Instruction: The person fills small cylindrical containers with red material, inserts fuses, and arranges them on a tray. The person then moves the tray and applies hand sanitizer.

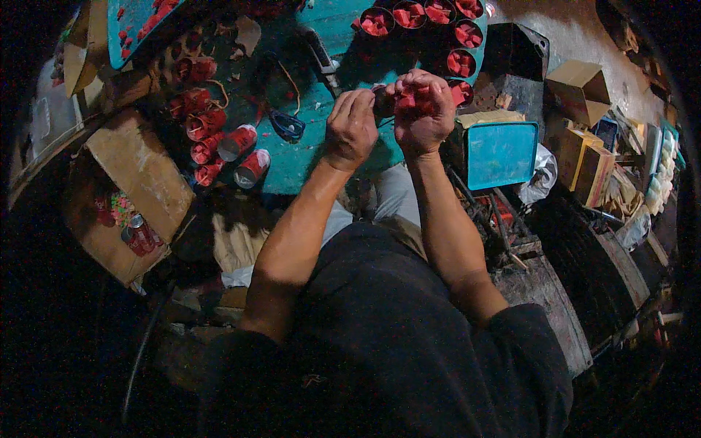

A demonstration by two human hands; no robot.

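Above the blue-green table (307,157) both my hands are raised close together. My right hand (427,120) curls around a red can-like piece (415,101), its palm side toward me. Fingers pinched, my left hand (350,130) meets it at a dark rounded part between the two hands; what exactly it grips is hidden. Left of my hands lie a tool with a black handle (318,52) and a dark blue looped tool (286,125). Two red cans with pale ends (238,141) lie farther left, beside several red cut cans (204,124).
Open cans filled with red pieces (377,22) curve along the far right table edge. A blue tray (502,155) stands right of my hands, near cardboard boxes (588,164). An open carton (139,171) with red items is at left. Another blue tray (150,29) holds red bits.
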